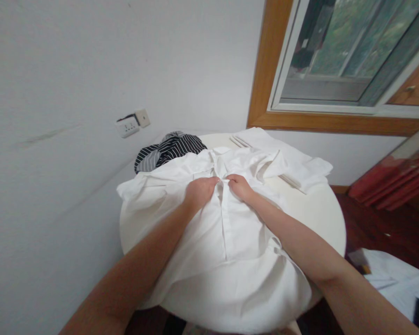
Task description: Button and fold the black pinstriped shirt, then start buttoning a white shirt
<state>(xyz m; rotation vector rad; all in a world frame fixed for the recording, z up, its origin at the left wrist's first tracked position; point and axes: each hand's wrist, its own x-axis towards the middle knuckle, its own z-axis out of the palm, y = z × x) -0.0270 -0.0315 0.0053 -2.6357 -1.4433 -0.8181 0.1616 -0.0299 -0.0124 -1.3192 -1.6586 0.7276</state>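
Observation:
A white shirt [195, 260] lies spread over a round white table, its collar away from me and its lower edge draping toward my body. The front placket runs down its middle. On the left edge of the placket, my left hand [201, 191] is closed in a pinch on the cloth. Opposite it, my right hand [240, 187] pinches the other edge. Both sets of fingertips nearly meet a little below the collar. Any button between them is too small to make out.
Folded white clothing [300, 170] lies at the table's back right. A black-and-white striped garment [178, 149] is bunched at the back left. The round table [326, 218] stands close to a wall with a socket [127, 126]. White items [394, 274] lie low at right.

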